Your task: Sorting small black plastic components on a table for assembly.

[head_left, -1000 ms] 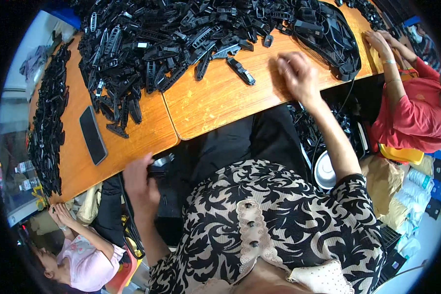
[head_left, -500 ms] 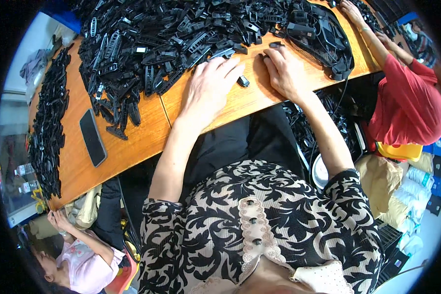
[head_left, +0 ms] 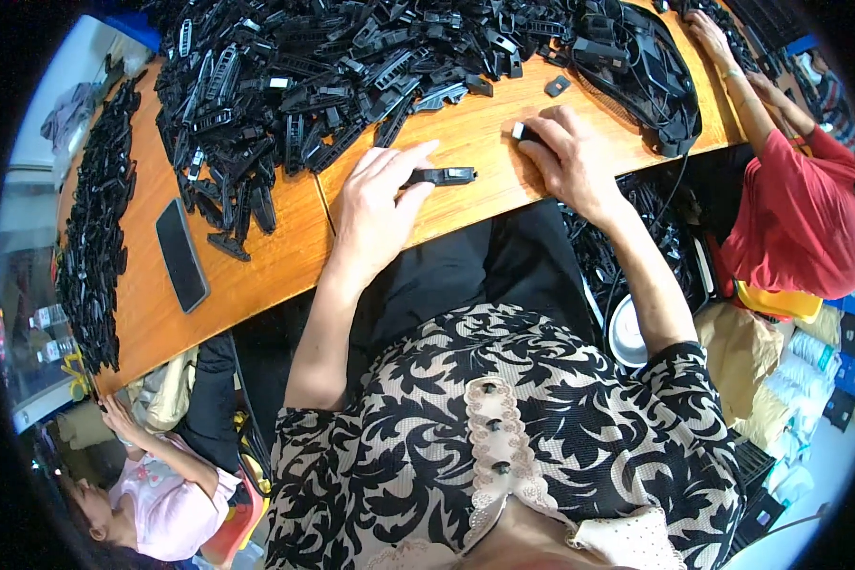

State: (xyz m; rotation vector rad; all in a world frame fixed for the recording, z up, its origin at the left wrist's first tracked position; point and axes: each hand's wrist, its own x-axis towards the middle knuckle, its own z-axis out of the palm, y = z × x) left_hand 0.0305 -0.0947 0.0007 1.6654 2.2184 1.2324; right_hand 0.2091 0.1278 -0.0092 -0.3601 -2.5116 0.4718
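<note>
My left hand pinches a long black plastic part just over the table, near its front edge. The part lies crosswise, with its free end toward my right hand. My right hand is closed on a small black piece with a pale end; my fingers hide the rest of it. Another small black piece rests on the table beyond my right hand. A large heap of black plastic parts covers the table ahead of my left hand.
A phone lies on the wooden table to the left. Beyond it runs a row of black parts. A black mesh bag with cables sits at right. People sit at the left and right, one in red.
My left hand has drawn back and now holds the long black part. My right hand has moved slightly right and nearer, leaving a small black piece on the table beyond it.
</note>
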